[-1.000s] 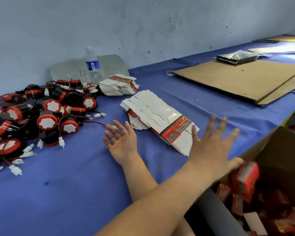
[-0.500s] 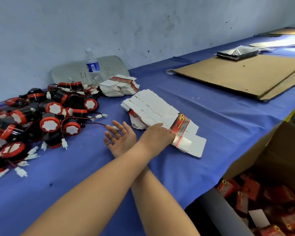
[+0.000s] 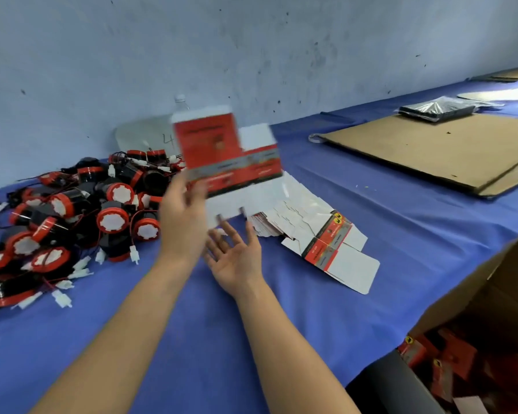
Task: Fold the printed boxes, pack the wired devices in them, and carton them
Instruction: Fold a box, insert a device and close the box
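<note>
My left hand (image 3: 183, 216) grips a flat red-and-white printed box (image 3: 222, 150) by its lower left part and holds it up over the table, blurred. Just below it is my right hand (image 3: 237, 258), palm up with fingers spread, fingertips at the box's bottom flap. A fanned stack of flat boxes (image 3: 326, 243) lies on the blue tablecloth (image 3: 192, 339) right of my hands. A pile of black-and-red wired devices (image 3: 72, 210) with white plugs sits on the left. The brown carton (image 3: 491, 309) at the lower right holds packed red boxes (image 3: 431, 363).
A water bottle (image 3: 181, 101) stands at the wall, mostly hidden behind the raised box. Flat cardboard sheets (image 3: 431, 147) lie at the back right with a black foil bag (image 3: 437, 109) beyond them. A grey panel (image 3: 141, 135) leans on the wall.
My left hand swung from the carton to the fanned stack, took a flat box and lifted it. My right hand stayed palm up and rose slightly toward the box.
</note>
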A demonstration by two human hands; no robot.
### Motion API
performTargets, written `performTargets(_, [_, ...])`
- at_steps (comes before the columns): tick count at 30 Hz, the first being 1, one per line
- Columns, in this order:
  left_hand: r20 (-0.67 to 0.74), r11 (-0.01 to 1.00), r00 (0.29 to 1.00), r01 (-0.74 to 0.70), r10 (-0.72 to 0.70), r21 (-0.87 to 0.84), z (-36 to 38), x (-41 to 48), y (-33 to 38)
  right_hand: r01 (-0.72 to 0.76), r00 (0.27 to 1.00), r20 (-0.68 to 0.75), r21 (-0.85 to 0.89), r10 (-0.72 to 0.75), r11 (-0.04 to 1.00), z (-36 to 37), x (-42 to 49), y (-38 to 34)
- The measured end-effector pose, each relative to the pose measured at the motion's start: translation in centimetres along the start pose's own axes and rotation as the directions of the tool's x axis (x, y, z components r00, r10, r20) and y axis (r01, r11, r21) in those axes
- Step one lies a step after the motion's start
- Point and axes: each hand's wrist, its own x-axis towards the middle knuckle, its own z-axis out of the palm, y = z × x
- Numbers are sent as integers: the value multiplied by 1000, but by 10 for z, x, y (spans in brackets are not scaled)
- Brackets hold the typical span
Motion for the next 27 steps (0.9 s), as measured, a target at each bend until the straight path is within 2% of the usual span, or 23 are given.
performTargets(3, [-155, 974, 962, 221, -225, -48, -54, -34, -45, -33, 990, 133, -88, 44, 996, 5, -2, -1])
performTargets(5, [-199, 930, 911, 367, -362, -12, -72, -53, -74, -62, 972, 205, -245, 114, 968, 10, -5, 2])
performTargets(6, [-205, 914, 894, 407, -399, -5, -77, -59, -84, -61, 973, 191, -324, 128, 944, 11, -7, 6])
performTargets(9, [-185, 916, 898, 400, -399, -38, -75, -58, -87, -90, 968, 182, -398, 175, 913, 10, -5, 11])
performTargets(11, [-142, 906, 896, 407, -421, -115, -71, -55, -86, -114, 968, 157, -415, 195, 903, 7, -2, 11])
performTargets(14, [-42, 878, 886, 449, -461, -166, -68, -55, -83, -112, 958, 204, -378, 201, 919, 5, -2, 7])
performTargets(18, [123, 732, 819, 559, -561, -389, -71, -53, -76, -109, 939, 277, -316, 202, 942, -1, 2, 3])
performTargets(21, [242, 658, 780, 620, -577, -428, -78, -51, -75, -104, 942, 281, -285, 187, 953, 0, 4, 2])
performTargets(25, [303, 634, 776, 628, -553, -451, -81, -49, -75, -97, 946, 272, -278, 176, 956, 1, 6, 2])
performTargets(27, [318, 574, 770, 629, -553, -525, -82, -48, -75, -72, 948, 279, -275, 151, 959, 1, 6, 4])
